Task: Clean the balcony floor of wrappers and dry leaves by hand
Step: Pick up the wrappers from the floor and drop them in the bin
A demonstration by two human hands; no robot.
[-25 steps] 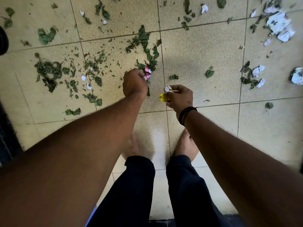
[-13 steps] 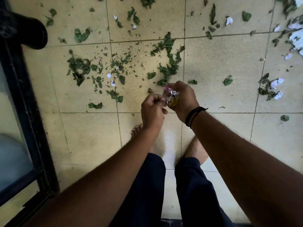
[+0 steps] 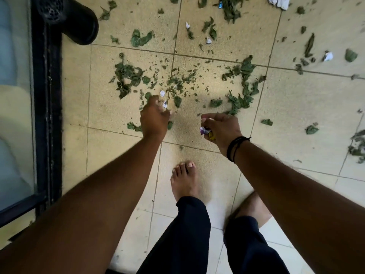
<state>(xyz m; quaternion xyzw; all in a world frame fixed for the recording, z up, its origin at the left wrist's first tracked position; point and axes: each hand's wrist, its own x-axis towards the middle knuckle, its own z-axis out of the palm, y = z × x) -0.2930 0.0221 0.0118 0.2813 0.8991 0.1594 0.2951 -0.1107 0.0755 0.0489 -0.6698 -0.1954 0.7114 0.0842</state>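
Wrappers [image 3: 205,131], crumpled, purple and yellow

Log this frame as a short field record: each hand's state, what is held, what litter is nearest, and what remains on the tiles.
left hand: left hand reaches down over the beige tiled floor, fingers curled; grip blurred, contents unclear
right hand: right hand holds crumpled purple and yellow wrappers
nearest litter: small white wrapper scraps at the left fingertips
remaining: torn green leaf pieces scattered across the tiles; more white scraps farther off
other: black pipe end by the black door frame
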